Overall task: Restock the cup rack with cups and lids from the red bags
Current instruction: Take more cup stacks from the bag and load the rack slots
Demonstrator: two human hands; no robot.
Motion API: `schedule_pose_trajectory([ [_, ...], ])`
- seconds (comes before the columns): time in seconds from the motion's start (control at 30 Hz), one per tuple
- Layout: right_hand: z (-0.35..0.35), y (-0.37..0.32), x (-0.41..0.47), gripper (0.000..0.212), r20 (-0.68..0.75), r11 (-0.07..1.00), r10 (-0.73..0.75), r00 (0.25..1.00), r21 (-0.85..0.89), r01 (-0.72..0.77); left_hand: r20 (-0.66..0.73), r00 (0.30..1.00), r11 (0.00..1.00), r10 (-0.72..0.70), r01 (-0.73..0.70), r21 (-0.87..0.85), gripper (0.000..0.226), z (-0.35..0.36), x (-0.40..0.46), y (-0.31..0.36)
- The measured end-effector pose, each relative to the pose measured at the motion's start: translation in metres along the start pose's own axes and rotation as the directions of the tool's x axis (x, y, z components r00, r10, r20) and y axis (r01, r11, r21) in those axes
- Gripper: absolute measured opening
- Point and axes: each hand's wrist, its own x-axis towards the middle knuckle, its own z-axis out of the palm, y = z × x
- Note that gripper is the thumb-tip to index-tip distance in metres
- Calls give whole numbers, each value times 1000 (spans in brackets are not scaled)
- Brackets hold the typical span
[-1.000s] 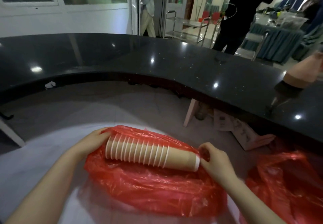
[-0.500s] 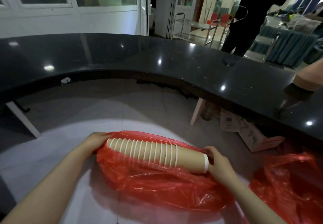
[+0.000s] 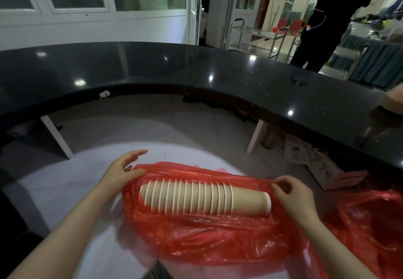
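A stack of several brown paper cups with white rims (image 3: 205,200) lies on its side on a crumpled red plastic bag (image 3: 207,237) on the white surface in front of me. My left hand (image 3: 123,170) is at the bag's left edge, its fingers loosely spread and its thumb touching the plastic. My right hand (image 3: 293,194) sits just past the stack's right end. Its fingertips are curled and pinch the bag's edge, apart from the cups. No lids or cup rack are in sight.
A second red bag (image 3: 370,224) lies at the right. A curved black counter (image 3: 196,71) arcs around the far side, with a cardboard box (image 3: 322,165) on the floor under it. A person in black (image 3: 322,21) stands beyond, by metal carts.
Both hands have let go of the cup stack's ends. The stack now rests on the bag, the left hand has opened and the right hand has gone to the bag's edge.
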Motion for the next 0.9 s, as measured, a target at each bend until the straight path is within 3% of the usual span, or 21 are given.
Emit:
schedule_pose_trajectory([
  [0.07, -3, -6, -1, 18, 29, 1000, -12, 1000, -24, 12, -10, 998, 997, 68, -67, 48, 42, 0, -12, 12],
  [0.17, -5, -9, -8, 21, 84, 994, -28, 996, -101, 36, -144, 965, 946, 219, -174, 272, 39, 10, -27, 22],
  [0.27, -4, -6, -17, 17, 122, 983, -9, 992, -180, 31, -192, 932, 876, 308, -199, 439, 36, 20, -42, 24],
  [0.43, -1, -1, -23, 23, 169, 990, 71, 983, -132, -49, -290, 952, 917, 95, 30, 398, 18, 32, -63, 9],
  [0.53, 1, 0, -26, 13, 234, 996, 84, 969, -33, -78, -257, 963, 934, -80, 162, 318, 29, 34, -68, -1],
  [0.7, 9, 10, -30, 14, 299, 962, 175, 938, 150, -227, 24, 980, 921, -196, 176, 348, 37, 43, -78, -14],
  [0.8, 10, 17, -30, 15, 384, 930, 187, 904, 228, -289, 34, 974, 934, -224, 204, 294, 57, 41, -79, -16],
  [0.9, 9, 22, -31, 16, 450, 882, 191, 872, 312, -354, -57, 965, 843, -254, 250, 477, 71, 39, -76, -20],
])
